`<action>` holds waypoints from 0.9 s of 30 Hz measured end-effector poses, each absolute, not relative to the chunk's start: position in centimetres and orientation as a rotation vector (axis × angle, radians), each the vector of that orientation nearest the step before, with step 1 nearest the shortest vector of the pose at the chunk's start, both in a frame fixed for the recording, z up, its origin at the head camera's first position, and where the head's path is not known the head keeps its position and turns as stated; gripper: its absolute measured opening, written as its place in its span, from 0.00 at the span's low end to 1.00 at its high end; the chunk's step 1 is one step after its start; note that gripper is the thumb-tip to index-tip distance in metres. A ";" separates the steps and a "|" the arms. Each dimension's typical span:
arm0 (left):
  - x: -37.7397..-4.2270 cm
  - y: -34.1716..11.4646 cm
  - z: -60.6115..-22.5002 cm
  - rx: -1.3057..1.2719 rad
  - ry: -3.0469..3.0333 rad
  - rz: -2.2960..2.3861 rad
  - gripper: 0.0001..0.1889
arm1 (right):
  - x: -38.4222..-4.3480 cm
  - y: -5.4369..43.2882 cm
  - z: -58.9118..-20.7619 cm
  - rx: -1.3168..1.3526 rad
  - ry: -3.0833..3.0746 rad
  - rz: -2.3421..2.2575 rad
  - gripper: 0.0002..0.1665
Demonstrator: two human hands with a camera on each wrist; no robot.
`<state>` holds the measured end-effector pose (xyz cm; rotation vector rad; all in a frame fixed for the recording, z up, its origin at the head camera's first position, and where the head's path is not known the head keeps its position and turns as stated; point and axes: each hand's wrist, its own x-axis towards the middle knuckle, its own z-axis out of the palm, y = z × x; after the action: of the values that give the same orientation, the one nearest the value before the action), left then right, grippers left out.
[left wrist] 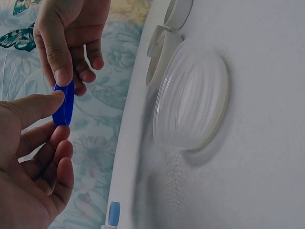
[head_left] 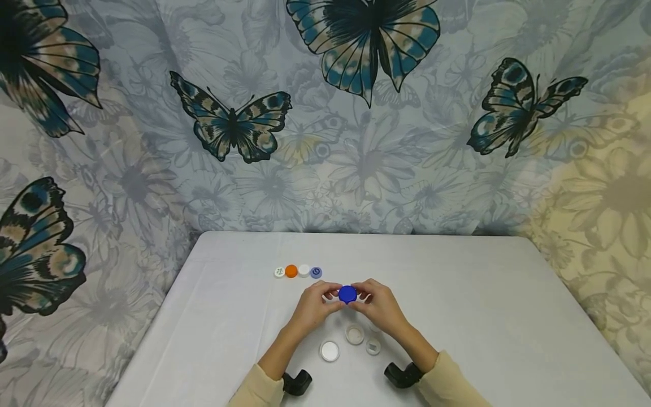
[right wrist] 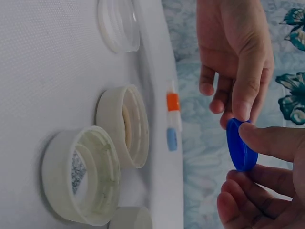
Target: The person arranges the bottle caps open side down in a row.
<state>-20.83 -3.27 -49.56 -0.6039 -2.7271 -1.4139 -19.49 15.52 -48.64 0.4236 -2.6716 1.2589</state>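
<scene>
A blue bottle cap (head_left: 347, 294) is held up between both hands over the middle of the white table. My left hand (head_left: 316, 305) pinches one side of it between thumb and fingers, while my right hand (head_left: 378, 306) pinches the opposite side. In the left wrist view the blue cap (left wrist: 64, 105) stands edge-on, with thumbs on its near side and fingertips at its rim. Its hollow inner side shows in the right wrist view, where the cap (right wrist: 240, 145) is tilted. The other fingers of both hands are loosely bent around it.
Behind the hands lie a white marked cap (head_left: 279, 272), an orange cap (head_left: 291, 271), a white cap (head_left: 303, 271) and a light-blue cap (head_left: 316, 272) in a row. Nearer are a clear-walled lid (head_left: 329, 351), a whitish cap (head_left: 354, 334) and a smaller cap (head_left: 373, 346).
</scene>
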 end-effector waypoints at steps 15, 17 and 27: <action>-22.4 -3.8 -50.0 -0.598 -2.751 -1.315 0.18 | -21.7 15.0 -48.5 0.550 -2.760 1.125 0.20; -22.9 -3.8 -50.0 -0.594 -2.757 -1.288 0.18 | -22.3 14.9 -48.5 0.566 -2.771 1.123 0.20; -25.2 -3.9 -50.1 -0.546 -2.822 -1.151 0.17 | -25.6 14.0 -48.3 0.610 -2.900 1.009 0.20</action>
<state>-25.22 -3.95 -50.05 -0.5458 -2.8217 -1.1514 -25.62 13.96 -48.33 0.6099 -2.8996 1.0086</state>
